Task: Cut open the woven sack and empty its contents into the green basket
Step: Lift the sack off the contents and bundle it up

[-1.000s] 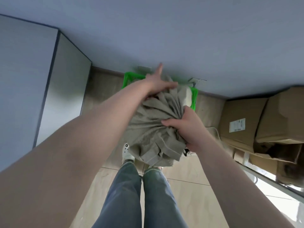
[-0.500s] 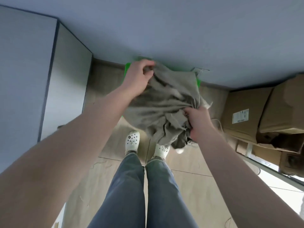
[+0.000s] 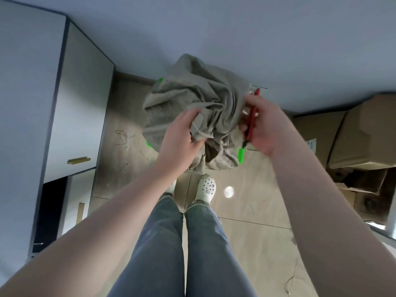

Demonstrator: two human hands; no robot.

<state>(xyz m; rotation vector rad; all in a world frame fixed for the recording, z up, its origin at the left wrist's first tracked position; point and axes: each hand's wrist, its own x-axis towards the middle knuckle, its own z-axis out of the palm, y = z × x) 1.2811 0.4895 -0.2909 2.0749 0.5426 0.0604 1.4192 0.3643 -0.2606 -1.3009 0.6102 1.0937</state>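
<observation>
Hands gripping sack, right with cutter

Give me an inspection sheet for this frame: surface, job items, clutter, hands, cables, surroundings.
Surface: wood-look floor, tiled nearer the feet.
Job's things: woven sack bunched over green basket, hiding most of it; contents not visible.
Clutter: loose threads on floor.
Grippers: left hand grips sack folds; right hand holds red-handled tool against sack.
Cables: nothing seen for certain.
Surroundings: cardboard boxes on the right, white cabinet on the left, wall behind.
</observation>
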